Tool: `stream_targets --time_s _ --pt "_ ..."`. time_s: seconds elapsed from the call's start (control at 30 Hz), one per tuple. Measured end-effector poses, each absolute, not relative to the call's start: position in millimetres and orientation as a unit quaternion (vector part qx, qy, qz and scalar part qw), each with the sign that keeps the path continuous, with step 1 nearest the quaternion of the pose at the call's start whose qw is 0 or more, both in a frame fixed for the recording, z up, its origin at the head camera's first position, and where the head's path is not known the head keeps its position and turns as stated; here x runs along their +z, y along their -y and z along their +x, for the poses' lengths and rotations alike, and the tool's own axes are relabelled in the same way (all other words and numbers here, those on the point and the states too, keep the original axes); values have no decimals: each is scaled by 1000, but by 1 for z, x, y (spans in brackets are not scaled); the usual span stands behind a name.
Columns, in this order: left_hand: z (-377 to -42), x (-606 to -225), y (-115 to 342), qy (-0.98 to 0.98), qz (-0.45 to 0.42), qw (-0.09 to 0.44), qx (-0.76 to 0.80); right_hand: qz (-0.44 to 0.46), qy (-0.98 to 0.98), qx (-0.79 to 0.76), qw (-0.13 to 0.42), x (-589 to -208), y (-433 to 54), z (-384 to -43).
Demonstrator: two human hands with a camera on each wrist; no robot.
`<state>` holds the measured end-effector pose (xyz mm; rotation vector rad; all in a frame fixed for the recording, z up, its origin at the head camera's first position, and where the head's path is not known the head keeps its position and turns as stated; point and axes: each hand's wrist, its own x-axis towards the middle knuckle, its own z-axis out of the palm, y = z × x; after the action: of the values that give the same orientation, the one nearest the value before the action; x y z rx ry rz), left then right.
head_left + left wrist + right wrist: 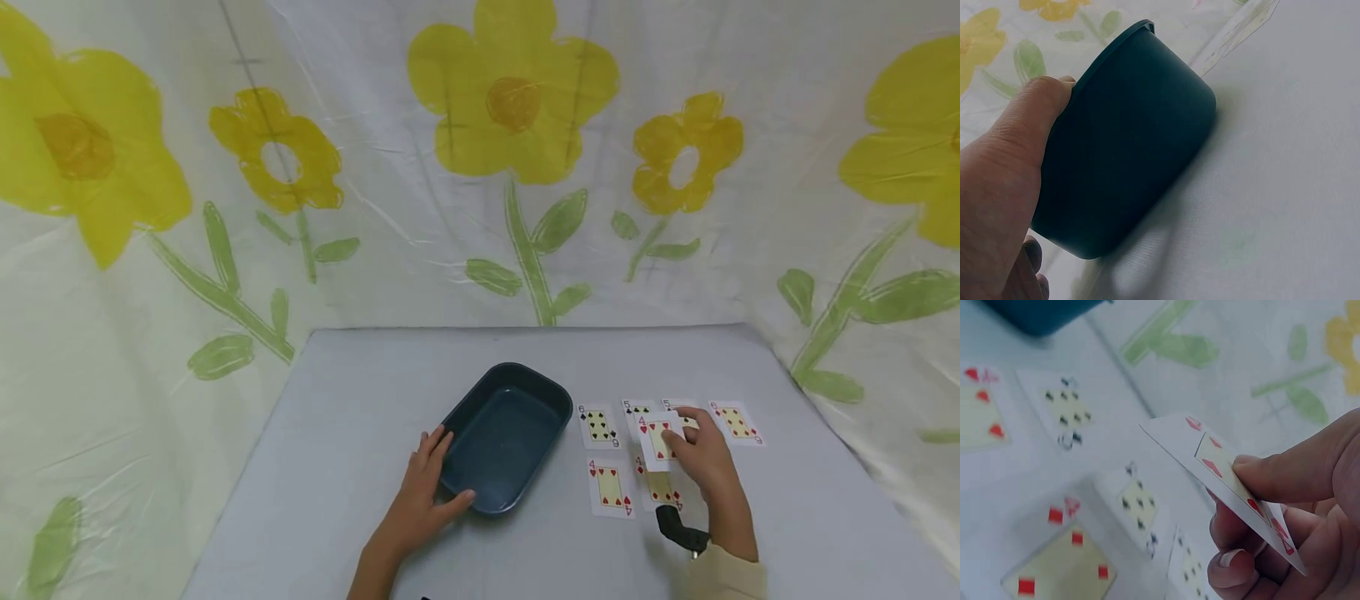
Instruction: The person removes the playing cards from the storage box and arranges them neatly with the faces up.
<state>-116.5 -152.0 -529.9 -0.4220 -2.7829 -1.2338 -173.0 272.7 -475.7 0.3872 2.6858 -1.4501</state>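
Observation:
My left hand (420, 504) grips the near left corner of a dark blue-green rectangular container (498, 450). In the left wrist view, the thumb (1038, 103) reaches over the container's rim. Between thumb and fingers, my right hand (708, 458) pinches a playing card (657, 458), a red four, raised above the other cards. The right wrist view shows this card (1213, 459) tilted, with the thumb on its face. Beneath it lies a four of diamonds (663, 493), partly covered. Two black fives, one of them a five card (636, 406), are partly hidden behind the held card and hand.
Face up on the white table (360, 408) also lie a black six (598, 427), a four of hearts (611, 489) and a six of diamonds (737, 423). The cards sit right of the container. A flower-patterned curtain (405, 250) borders the table at the back and sides.

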Motion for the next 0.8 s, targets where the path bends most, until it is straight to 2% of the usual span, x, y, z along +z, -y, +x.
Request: stream_targets --time_s 0.3,0.57,0.8 --pt "-116 -529 153 905 -138 33 -401 171 -873 -453 62 -486 -309 -166" --pt "-115 -527 151 904 -135 35 -405 206 -881 -421 70 -487 -357 -164" --pt "-115 -528 152 906 -127 33 -404 254 -896 -359 65 -494 -377 -156"
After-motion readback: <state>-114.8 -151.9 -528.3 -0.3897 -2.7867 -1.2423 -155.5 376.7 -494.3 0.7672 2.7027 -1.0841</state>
